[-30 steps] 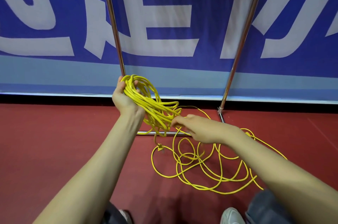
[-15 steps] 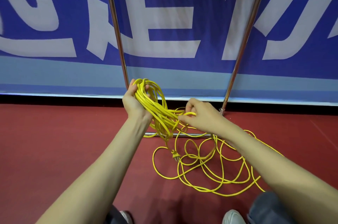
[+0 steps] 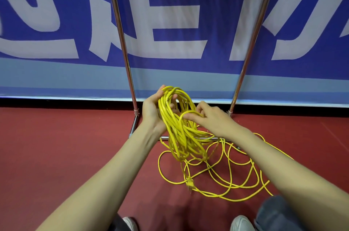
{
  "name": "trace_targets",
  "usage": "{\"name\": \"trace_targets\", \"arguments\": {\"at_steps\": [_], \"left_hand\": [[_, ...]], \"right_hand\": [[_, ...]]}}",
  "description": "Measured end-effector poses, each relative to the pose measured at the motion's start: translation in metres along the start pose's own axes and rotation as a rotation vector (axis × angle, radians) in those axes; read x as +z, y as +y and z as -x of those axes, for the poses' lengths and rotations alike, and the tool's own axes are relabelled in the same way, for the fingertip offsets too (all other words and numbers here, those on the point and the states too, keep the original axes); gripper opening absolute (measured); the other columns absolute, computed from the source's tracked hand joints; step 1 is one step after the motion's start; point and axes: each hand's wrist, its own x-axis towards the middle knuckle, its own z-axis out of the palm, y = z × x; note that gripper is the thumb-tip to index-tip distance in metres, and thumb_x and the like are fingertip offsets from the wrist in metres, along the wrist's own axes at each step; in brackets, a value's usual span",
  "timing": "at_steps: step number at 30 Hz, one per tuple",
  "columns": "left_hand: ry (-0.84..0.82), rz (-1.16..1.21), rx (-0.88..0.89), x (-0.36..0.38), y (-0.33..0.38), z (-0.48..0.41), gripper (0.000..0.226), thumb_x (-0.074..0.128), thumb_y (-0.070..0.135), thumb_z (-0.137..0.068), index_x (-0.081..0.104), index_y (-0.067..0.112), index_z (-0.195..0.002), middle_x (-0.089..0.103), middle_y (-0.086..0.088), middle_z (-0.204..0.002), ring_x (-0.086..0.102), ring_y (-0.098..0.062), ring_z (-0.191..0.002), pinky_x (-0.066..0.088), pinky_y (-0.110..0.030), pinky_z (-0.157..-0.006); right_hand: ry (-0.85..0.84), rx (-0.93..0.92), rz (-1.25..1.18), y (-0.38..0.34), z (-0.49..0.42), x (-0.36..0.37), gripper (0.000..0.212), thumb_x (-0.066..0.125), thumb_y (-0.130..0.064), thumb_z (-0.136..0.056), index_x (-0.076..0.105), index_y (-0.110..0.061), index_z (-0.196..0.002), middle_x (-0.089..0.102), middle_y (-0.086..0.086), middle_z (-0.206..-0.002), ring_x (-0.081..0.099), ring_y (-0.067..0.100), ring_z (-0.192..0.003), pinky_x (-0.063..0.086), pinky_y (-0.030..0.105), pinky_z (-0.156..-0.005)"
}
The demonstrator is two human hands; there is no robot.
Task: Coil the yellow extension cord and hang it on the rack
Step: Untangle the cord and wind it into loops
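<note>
My left hand (image 3: 151,110) grips the top of a bundle of yellow extension cord (image 3: 179,132) loops that hang down from it. My right hand (image 3: 211,117) pinches one more loop of the same cord and holds it against the bundle, close to my left fingers. The loose part of the cord lies in tangled rings on the red floor (image 3: 226,176) under my right forearm, with a yellow plug (image 3: 189,183) dangling low. The metal rack has two shiny uprights, left (image 3: 120,42) and right (image 3: 253,42), and a base bar on the floor behind the bundle.
A blue and white banner (image 3: 179,23) stands right behind the rack. My two white shoes (image 3: 241,223) and my jeans show at the bottom edge. The red floor stretches left and right of the cord pile.
My right hand has risen from near the floor and carried a new loop up to the bundle. My left hand has shifted right with the coil, and the plug hangs lower.
</note>
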Motion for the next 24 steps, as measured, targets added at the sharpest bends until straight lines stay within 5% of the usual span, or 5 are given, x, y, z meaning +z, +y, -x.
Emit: {"name": "trace_targets", "arguments": {"at_steps": [4,8,13,17,24], "left_hand": [[-0.021,-0.07,-0.022,-0.001,0.001,0.001,0.033,0.049,0.018,-0.094,0.057,0.023,-0.125,0.063,-0.017,-0.083,0.048,-0.018,-0.042,0.038,-0.02,-0.045],[-0.082,-0.132,-0.034,0.005,-0.004,0.011,0.036,0.044,0.011,-0.096,0.049,0.016,-0.131,0.062,-0.016,-0.078,0.056,-0.02,-0.044,0.047,-0.021,-0.043],[-0.142,-0.339,-0.044,0.008,-0.01,0.023,0.034,0.046,0.022,-0.097,0.055,0.015,-0.13,0.061,-0.007,-0.075,0.048,-0.013,-0.039,0.039,-0.017,-0.04],[-0.206,-0.417,-0.03,0.019,-0.007,0.042,0.029,0.048,0.037,-0.097,0.061,0.019,-0.115,0.066,-0.001,-0.071,0.046,-0.012,-0.043,0.039,-0.018,-0.042],[-0.226,-0.608,0.037,0.016,-0.007,0.05,0.048,0.06,0.003,-0.087,0.054,0.019,-0.131,0.064,-0.014,-0.091,0.047,-0.011,-0.048,0.04,-0.021,-0.046]], "right_hand": [[-0.065,0.037,-0.41,-0.008,0.001,-0.009,0.05,0.076,-0.053,-0.067,0.045,-0.02,-0.088,0.058,-0.002,-0.074,0.052,0.011,-0.064,0.037,0.03,-0.062],[-0.21,-0.187,-0.729,-0.021,0.01,-0.037,0.025,0.054,0.004,-0.089,0.044,-0.016,-0.101,0.063,0.004,-0.076,0.05,0.016,-0.069,0.038,0.029,-0.068],[0.103,-0.317,-0.297,-0.037,0.017,-0.039,0.02,0.062,-0.015,-0.09,0.045,-0.015,-0.101,0.067,0.002,-0.087,0.063,0.018,-0.076,0.051,0.034,-0.078],[0.25,-0.003,0.118,-0.029,0.009,-0.032,0.055,0.052,-0.067,-0.08,0.042,-0.016,-0.098,0.061,0.004,-0.085,0.056,0.029,-0.082,0.047,0.041,-0.075],[0.243,0.087,-0.411,-0.02,0.012,-0.046,0.052,0.077,-0.046,-0.072,0.047,-0.014,-0.1,0.052,-0.002,-0.079,0.049,0.012,-0.071,0.033,0.02,-0.054]]}}
